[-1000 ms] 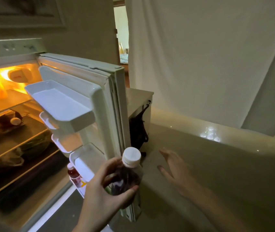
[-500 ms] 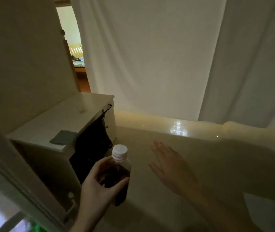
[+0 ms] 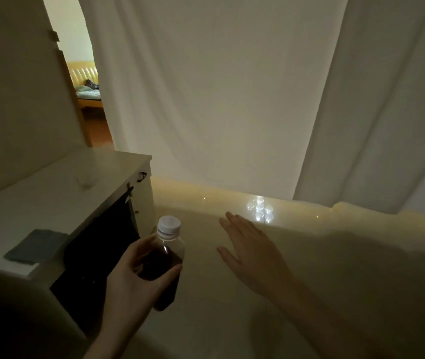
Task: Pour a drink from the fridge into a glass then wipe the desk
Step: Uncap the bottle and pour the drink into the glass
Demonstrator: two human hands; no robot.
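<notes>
My left hand (image 3: 133, 286) is shut on a clear plastic bottle (image 3: 166, 252) of dark drink with a white cap, held upright at lower centre. To its right my right hand (image 3: 252, 250) is flat and open, fingers spread, hovering over the pale glossy floor (image 3: 335, 281). A folded grey cloth (image 3: 36, 246) lies on the white cabinet (image 3: 58, 193) to the left of the bottle. The fridge is out of view and no glass shows.
A black bag (image 3: 102, 244) hangs on the cabinet's side, right beside the bottle. White curtains (image 3: 232, 99) fill the back. At upper left a doorway (image 3: 87, 94) opens onto another room. A dark edge crosses the bottom left corner.
The view has swung right, away from the lit open fridge, which has dropped out of sight. My left hand still carries the bottle; my right hand stays spread beside it.
</notes>
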